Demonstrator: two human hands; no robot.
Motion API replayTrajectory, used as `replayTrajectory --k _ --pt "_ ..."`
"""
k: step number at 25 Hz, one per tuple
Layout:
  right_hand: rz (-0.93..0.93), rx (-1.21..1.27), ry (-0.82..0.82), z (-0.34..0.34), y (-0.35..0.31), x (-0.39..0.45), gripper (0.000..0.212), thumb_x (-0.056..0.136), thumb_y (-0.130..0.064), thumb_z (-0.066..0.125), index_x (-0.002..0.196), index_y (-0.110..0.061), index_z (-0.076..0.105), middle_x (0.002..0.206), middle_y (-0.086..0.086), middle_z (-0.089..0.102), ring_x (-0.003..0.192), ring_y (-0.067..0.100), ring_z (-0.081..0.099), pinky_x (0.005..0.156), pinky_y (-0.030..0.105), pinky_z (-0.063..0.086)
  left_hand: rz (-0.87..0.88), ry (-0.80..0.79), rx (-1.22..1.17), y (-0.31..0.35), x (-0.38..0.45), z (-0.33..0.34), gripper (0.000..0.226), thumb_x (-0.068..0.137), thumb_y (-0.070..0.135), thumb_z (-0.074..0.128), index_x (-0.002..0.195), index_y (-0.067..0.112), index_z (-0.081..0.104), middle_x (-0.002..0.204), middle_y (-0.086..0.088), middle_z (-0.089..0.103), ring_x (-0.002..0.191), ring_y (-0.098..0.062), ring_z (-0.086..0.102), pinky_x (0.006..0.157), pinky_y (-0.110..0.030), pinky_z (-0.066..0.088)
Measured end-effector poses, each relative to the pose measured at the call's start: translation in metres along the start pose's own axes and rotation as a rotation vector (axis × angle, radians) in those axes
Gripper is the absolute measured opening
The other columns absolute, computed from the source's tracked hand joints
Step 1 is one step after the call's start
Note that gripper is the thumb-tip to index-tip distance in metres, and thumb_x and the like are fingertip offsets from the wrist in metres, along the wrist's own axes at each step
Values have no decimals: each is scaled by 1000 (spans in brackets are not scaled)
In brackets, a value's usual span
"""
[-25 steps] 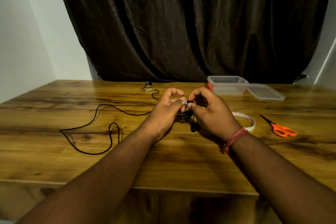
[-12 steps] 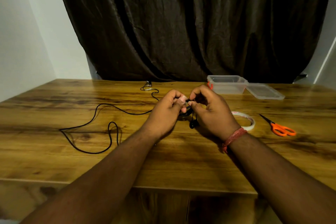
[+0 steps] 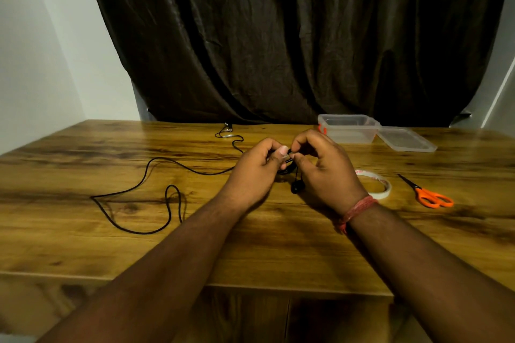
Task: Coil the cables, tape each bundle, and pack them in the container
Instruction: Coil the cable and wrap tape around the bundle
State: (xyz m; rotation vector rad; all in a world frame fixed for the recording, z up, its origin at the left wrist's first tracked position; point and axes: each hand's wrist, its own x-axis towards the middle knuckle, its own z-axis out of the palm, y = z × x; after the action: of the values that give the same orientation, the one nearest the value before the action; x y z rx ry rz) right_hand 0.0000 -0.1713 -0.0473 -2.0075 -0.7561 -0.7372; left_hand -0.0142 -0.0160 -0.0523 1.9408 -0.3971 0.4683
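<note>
My left hand (image 3: 255, 172) and my right hand (image 3: 324, 172) meet over the middle of the table, both pinching a small coiled bundle of black earphone cable (image 3: 287, 168). An earbud (image 3: 296, 187) dangles below the bundle. Most of the coil is hidden by my fingers. A long black cable (image 3: 139, 189) lies loose in loops on the table to the left, its far end near the curtain. A roll of white tape (image 3: 376, 185) lies just right of my right wrist. The clear plastic container (image 3: 348, 128) stands open at the back right.
The container's lid (image 3: 405, 140) lies beside it on the right. Orange-handled scissors (image 3: 429, 195) rest further right of the tape. A dark curtain hangs behind the wooden table (image 3: 83, 245), whose front edge is close to me.
My hands have drawn slightly closer together around the bundle, and the left thumb now presses on top of it. The loose cable, tape and scissors have not moved.
</note>
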Motion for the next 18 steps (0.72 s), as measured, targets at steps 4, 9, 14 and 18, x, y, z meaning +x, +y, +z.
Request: replayTrajectory --k 4,9,14,18 --pt "-25 -29 10 -1 1 1 19 89 -3 62 91 -22 63 92 -12 57 91 5 56 76 14 46 -63 -37 -65 3 -2 -3 10 99 26 55 96 23 64 87 7 67 80 -4 61 71 -20 49" --pt "0 -18 23 -2 0 1 18 89 -5 62 91 -23 63 93 -11 59 92 6 57 78 18 48 -30 -48 -33 4 -2 -6 12 95 24 63 105 23 67 97 8 71 91 -6 67 77 -23 55" --pt "42 24 24 -2 -1 1 18 90 -8 64 92 -25 59 91 -10 60 91 8 59 76 22 50 116 21 247 2 0 -5 15 95 22 61 108 17 66 103 3 63 92 -11 60 77 -27 52" --pt "78 82 9 -1 -3 -1 20 91 -7 63 96 -25 56 88 -9 60 85 5 59 72 15 46 218 123 345 3 0 1 10 91 15 63 100 11 64 97 0 59 87 -11 54 74 -26 46"
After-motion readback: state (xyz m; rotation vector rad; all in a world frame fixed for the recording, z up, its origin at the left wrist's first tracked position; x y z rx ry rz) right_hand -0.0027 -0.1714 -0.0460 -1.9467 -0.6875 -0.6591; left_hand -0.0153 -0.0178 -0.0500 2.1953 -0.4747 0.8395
